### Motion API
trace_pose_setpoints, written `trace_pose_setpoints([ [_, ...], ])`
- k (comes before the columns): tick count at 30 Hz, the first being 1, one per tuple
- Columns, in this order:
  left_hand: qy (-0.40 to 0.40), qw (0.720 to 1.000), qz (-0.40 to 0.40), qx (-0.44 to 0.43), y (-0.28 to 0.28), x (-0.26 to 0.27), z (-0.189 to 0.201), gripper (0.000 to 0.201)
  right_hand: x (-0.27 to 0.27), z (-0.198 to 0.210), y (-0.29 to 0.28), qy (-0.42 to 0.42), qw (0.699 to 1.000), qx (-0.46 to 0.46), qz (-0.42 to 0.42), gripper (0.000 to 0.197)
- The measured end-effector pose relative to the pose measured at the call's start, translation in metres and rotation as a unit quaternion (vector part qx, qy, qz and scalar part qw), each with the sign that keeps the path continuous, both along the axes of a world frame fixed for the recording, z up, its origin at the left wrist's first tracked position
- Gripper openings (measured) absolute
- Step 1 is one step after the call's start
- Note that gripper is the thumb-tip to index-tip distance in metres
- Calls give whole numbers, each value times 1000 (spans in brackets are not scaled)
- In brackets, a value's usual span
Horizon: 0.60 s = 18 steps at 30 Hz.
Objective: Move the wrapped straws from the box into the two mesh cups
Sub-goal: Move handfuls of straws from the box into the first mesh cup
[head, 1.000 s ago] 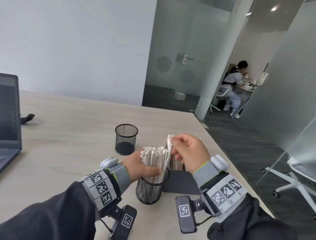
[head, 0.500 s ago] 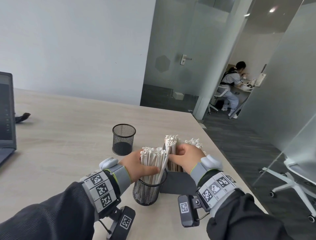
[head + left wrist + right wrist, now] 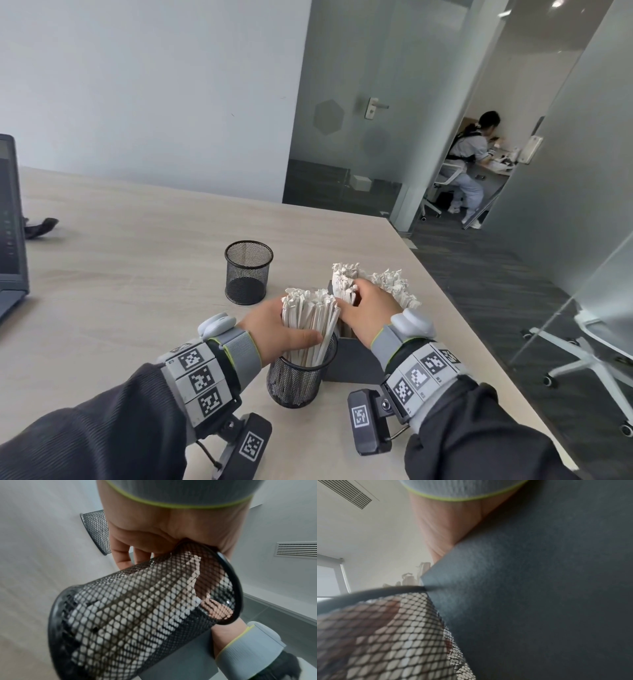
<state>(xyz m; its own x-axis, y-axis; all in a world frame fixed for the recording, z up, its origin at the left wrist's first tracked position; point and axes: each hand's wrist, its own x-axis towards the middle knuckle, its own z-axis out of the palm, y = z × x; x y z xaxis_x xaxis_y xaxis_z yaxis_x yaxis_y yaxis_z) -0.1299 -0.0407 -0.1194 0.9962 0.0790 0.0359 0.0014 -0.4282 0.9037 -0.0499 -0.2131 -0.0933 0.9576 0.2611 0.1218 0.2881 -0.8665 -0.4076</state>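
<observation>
Fingers of the right hand [image 3: 368, 310] reach into boxed straws [image 3: 344, 281].

near cup [image 3: 301, 377] left of box [image 3: 352, 363], touching, far cup [image 3: 248, 272] behind

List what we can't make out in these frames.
- Right hand fingertips: head view hides them among the box's straws; the right wrist view is blocked by the dark box. Grip unclear.
- Straw count in the near cup: packed, blurred behind mesh in the left wrist view.
- Laptop: cut off by the head view's left edge.
- Far cup: looks empty.
</observation>
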Motion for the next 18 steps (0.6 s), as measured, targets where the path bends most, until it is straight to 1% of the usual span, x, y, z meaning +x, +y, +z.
trace_pose_setpoints([
  [3, 1, 1000, -10, -9, 0, -1, 0, 28, -1, 2, 0, 7, 1000, 12, 4, 52],
  [5, 3, 1000, -8, -11, 1, 0, -1, 29, -3, 2, 0, 8, 1000, 29, 9, 52],
  [7, 4, 1000, -9, -19, 0, 0, -1, 30, -3, 1, -1, 5, 999, 52, 14, 43],
  [10, -2, 999, -17, -31, -1, -1, 1, 31, -4, 1, -3, 8, 998, 60, 18, 40],
  [11, -4, 999, -19, -34, -1, -2, 1, 31, -5, 1, -3, 7, 998, 61, 17, 36],
  [13, -4, 999, -19, -35, -2, -2, 2, 31, -5, 0, -4, 4, 997, 80, 17, 20],
  [14, -5, 999, -18, -36, -1, -2, 2, 31, -4, -1, -5, 6, 995, 94, 19, 15],
  [18, -1, 999, -14, -40, -1, -1, -1, 31, -1, -3, -5, 45, 991, 120, 26, 26],
])
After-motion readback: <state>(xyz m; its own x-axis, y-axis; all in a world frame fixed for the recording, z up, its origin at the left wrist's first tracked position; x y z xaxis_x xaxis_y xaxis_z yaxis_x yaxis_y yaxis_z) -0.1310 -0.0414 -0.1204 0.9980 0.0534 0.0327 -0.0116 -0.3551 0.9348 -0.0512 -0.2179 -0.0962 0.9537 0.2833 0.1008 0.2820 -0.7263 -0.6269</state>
